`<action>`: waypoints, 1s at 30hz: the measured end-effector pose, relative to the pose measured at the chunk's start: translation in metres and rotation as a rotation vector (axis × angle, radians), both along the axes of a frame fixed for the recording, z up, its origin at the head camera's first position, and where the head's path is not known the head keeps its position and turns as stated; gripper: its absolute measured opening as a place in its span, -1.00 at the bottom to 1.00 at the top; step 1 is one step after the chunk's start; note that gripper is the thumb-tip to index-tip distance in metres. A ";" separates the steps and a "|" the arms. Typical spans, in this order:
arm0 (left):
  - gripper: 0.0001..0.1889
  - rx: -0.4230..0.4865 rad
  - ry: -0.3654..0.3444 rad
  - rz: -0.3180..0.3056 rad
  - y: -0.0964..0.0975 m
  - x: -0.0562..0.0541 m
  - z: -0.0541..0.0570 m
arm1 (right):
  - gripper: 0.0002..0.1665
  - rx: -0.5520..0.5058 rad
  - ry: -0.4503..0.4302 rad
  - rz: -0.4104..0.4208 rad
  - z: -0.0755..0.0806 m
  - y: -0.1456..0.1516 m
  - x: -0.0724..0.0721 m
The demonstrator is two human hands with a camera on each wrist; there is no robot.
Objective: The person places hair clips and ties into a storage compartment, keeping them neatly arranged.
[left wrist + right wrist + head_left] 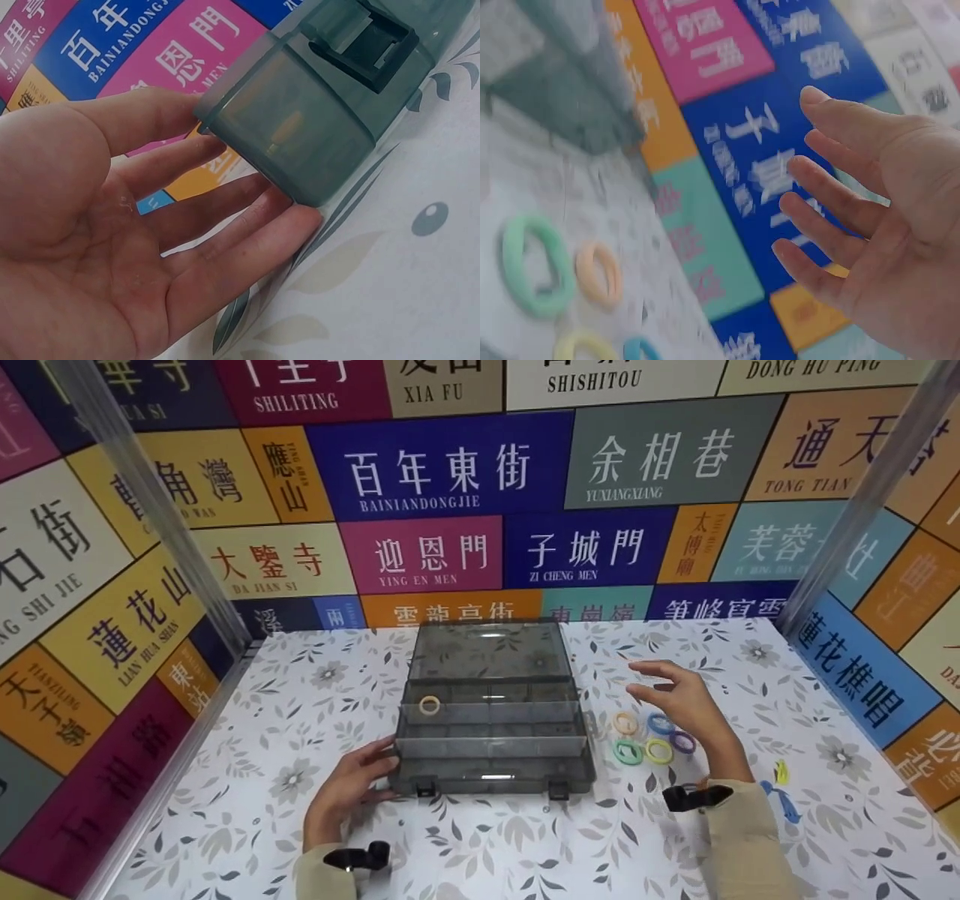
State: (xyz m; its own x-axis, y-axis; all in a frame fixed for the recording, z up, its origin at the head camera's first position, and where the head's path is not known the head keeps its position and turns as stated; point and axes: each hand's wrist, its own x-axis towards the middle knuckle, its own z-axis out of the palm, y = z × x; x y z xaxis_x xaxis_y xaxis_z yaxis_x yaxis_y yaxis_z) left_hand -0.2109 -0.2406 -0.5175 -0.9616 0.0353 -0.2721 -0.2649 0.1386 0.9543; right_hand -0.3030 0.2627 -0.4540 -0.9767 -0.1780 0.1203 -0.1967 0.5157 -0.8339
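Note:
A smoky see-through plastic compartment box (491, 748) stands with its lid (491, 652) raised toward the back wall. One orange hair tie (429, 705) lies in its back left compartment. My left hand (349, 784) touches the box's front left corner, fingertips against its side and lower edge. To the right of the box, my right hand (679, 701) is in the air holding nothing, fingers loosely bent. Near it on the table lie several hair ties: orange (625, 724), blue (661, 724), purple (682, 742), yellow (659, 751) and green (628, 751).
Beside the right sleeve lie a small yellow item (781, 772) and a blue item (784, 802), partly hidden. A leaf-patterned cloth (517, 840) covers the table. Walls with coloured street-name signs (442, 465) stand behind and at both sides.

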 end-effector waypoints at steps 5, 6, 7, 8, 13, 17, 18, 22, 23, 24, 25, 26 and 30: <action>-0.40 -0.019 -0.003 0.015 -0.002 0.001 -0.001 | -0.22 0.032 -0.047 -0.010 -0.014 0.018 -0.005; -0.40 -0.020 -0.003 0.019 -0.002 0.001 -0.001 | -0.21 0.044 -0.059 -0.012 -0.017 0.021 -0.006; -0.40 -0.022 -0.004 0.022 -0.002 0.001 -0.001 | -0.21 0.056 -0.071 -0.016 -0.020 0.023 -0.007; -0.41 -0.026 -0.002 0.022 -0.002 0.000 -0.002 | -0.20 0.074 -0.080 -0.022 -0.023 0.026 -0.008; -0.41 -0.023 -0.017 0.032 0.000 0.000 -0.003 | -0.13 0.153 -0.172 -0.051 -0.036 0.038 -0.011; -0.41 -0.013 -0.028 0.033 0.000 -0.001 -0.004 | -0.05 0.179 -0.235 -0.058 -0.042 0.048 -0.012; -0.41 -0.010 -0.028 0.030 0.000 -0.001 -0.004 | -0.03 0.186 -0.241 -0.060 -0.043 0.051 -0.012; -0.39 -0.006 -0.014 0.014 0.000 -0.002 -0.004 | -0.03 0.203 -0.272 -0.059 -0.047 0.057 -0.010; -0.39 -0.006 -0.010 0.014 0.001 -0.002 -0.004 | -0.03 0.206 -0.284 -0.060 -0.048 0.058 -0.010; -0.39 -0.008 -0.006 0.014 0.001 -0.002 -0.004 | -0.03 0.210 -0.296 -0.061 -0.049 0.059 -0.010; -0.39 -0.007 -0.004 0.017 0.001 -0.002 -0.003 | -0.04 0.208 -0.307 -0.063 -0.050 0.060 -0.010; -0.40 -0.008 -0.002 0.021 0.001 -0.002 -0.003 | -0.04 0.207 -0.317 -0.064 -0.051 0.061 -0.010; -0.40 -0.007 -0.004 0.018 0.001 -0.003 -0.002 | -0.06 0.196 -0.327 -0.062 -0.056 0.062 -0.011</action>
State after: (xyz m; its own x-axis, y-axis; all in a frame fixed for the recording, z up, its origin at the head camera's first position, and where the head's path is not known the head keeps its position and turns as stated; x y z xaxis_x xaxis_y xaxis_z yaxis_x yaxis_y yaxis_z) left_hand -0.2137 -0.2399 -0.5199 -0.9609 0.0159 -0.2764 -0.2715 0.1402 0.9522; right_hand -0.3136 0.3244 -0.5102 -0.9675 -0.1059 -0.2297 0.1000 0.6741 -0.7319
